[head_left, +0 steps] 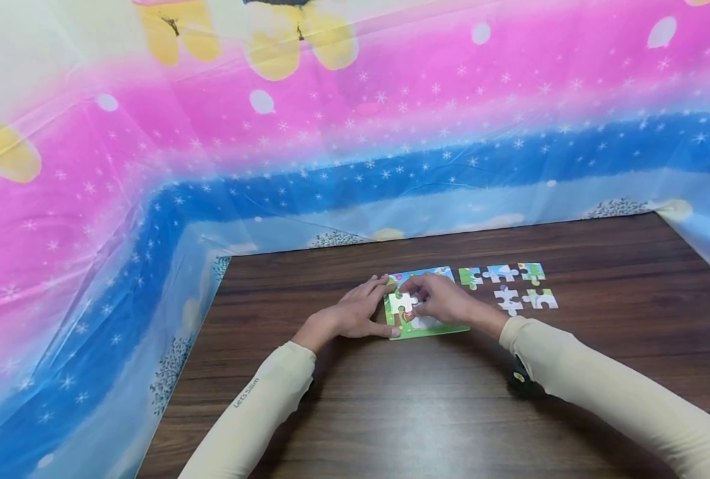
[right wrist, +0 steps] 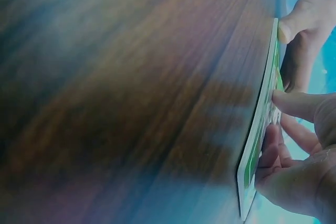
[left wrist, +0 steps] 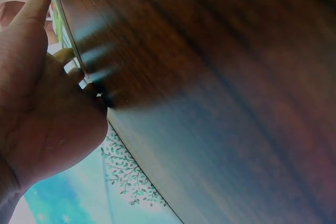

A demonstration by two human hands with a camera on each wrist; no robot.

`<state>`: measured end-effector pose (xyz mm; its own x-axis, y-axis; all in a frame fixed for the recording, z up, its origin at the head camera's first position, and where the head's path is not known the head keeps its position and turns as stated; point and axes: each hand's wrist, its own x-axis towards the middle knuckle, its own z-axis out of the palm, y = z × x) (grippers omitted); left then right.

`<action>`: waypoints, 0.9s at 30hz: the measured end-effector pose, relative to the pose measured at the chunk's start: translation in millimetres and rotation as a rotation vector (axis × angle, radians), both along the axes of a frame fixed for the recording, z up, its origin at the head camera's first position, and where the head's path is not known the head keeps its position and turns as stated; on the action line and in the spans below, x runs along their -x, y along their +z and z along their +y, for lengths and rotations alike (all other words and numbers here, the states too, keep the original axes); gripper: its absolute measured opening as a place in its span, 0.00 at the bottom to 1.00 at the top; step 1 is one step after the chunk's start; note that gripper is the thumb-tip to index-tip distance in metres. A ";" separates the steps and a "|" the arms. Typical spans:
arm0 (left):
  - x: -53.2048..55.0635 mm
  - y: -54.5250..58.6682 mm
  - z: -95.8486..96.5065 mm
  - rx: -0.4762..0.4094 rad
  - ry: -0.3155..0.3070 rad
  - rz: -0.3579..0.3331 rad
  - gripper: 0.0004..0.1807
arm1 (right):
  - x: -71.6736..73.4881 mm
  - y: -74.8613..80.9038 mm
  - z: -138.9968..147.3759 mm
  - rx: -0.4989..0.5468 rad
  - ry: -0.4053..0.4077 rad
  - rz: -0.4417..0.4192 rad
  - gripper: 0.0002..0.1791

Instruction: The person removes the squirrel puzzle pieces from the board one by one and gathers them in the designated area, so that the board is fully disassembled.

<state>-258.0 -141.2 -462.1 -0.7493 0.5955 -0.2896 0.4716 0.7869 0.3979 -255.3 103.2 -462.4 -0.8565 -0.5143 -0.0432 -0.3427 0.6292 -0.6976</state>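
A jigsaw puzzle board [head_left: 435, 327] with a green border and coloured picture lies flat on the table. My left hand [head_left: 357, 309] rests along its left side, fingers stretched to the upper edge and thumb on the lower left corner. Over the board, my right hand [head_left: 441, 299] has its index finger and thumb at a whitish puzzle piece [head_left: 400, 303], pinching it near the left side. The right wrist view shows the board's edge [right wrist: 257, 129] with the right thumb [right wrist: 296, 103] touching its top. My right hand covers part of the picture.
Several loose puzzle pieces [head_left: 501, 273] lie in two rows to the right of the board. The dark wooden table [head_left: 390, 412] meets a pink and blue printed cloth [head_left: 331, 153] at its back and left edges.
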 end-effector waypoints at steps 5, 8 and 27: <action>-2.3 3.4 0.2 0.001 -0.001 0.002 0.55 | 0.7 0.0 1.7 -0.008 0.023 0.042 0.25; -5.1 7.5 0.7 0.000 -0.001 0.006 0.54 | 1.8 0.5 2.1 -0.008 0.041 0.082 0.24; -3.8 7.7 2.2 0.020 -0.002 -0.017 0.55 | 8.3 -0.6 2.6 -0.041 0.056 0.121 0.19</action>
<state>-254.2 -139.0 -454.4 -0.7431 0.5910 -0.3139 0.4667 0.7938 0.3899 -263.6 105.8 -463.0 -0.8268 -0.5613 0.0369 -0.4581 0.6338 -0.6232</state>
